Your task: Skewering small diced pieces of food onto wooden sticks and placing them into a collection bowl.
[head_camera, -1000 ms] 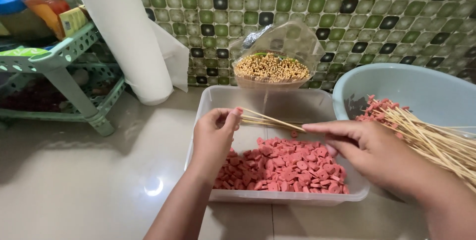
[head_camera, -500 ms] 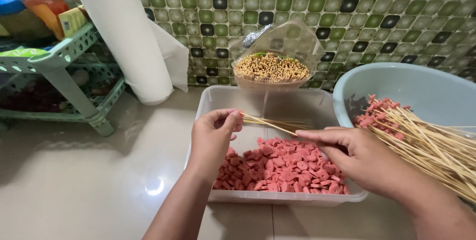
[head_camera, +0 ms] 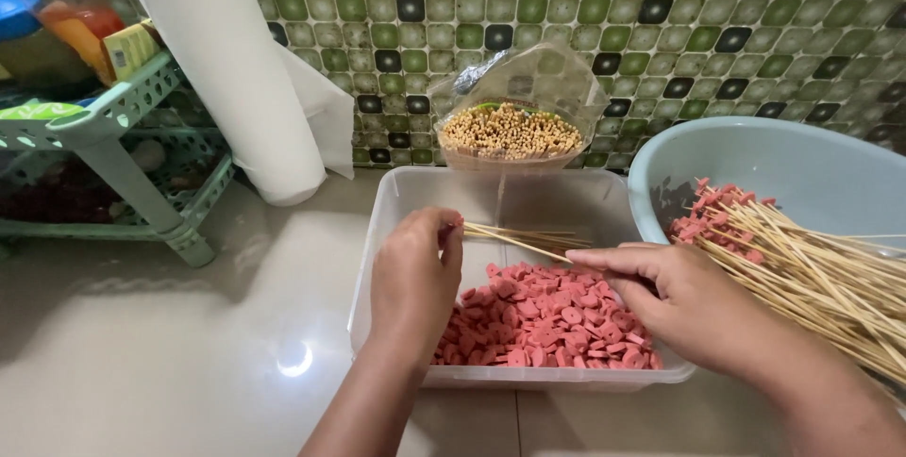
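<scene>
Head view, looking down: the left hand pinches the tips of a few thin bamboo skewers between thumb and fingers, while the right hand closes around their other end. The sticks lie nearly level, long axis running left to right with a slight downward slant toward the right hand, and hang just above a clear plastic tub whose near half is filled with pink sausage slices. To the right, a pale blue basin holds loaded skewers (pink pieces at their upper-left ends, bare shafts fanning out toward the lower right). Behind the tub, against the green tiled wall, stands a clear plastic bag, open-topped, packed with upright skewers seen end-on. A white paper roll leans left of it, beside a green plastic rack.
</scene>
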